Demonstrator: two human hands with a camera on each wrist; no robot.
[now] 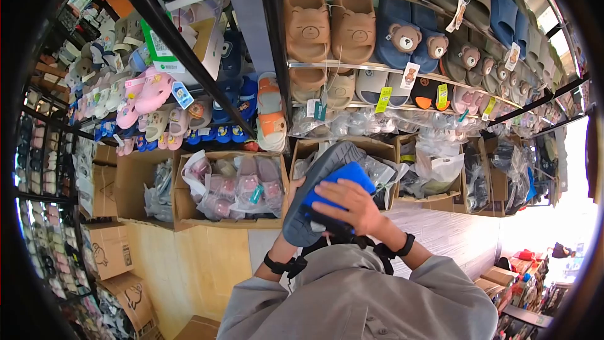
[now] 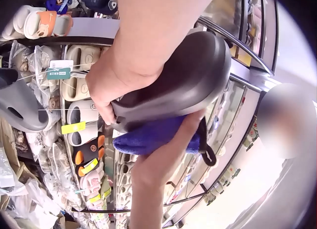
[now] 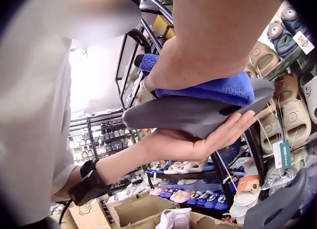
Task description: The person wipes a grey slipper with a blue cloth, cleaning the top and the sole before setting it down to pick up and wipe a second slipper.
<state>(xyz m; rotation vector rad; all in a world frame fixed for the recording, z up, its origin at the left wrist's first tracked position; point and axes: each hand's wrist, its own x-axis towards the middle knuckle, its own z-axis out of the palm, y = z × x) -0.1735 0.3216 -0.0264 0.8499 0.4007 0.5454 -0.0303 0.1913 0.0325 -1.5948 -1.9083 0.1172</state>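
A dark grey slipper is held up in front of the chest, tilted in the head view. The left hand grips it, fingers along its underside in the right wrist view. On the slipper's other face lies a blue cloth with black parts and a black loop. The right hand holds this cloth against the slipper, fingers spread over it. Parts of the cloth are hidden under that hand.
Open cardboard boxes with bagged slippers stand beyond the hands. Above them are shelves of slippers with hanging tags. Another dark grey slipper shows at the edge of both wrist views. A black post rises between the shelves.
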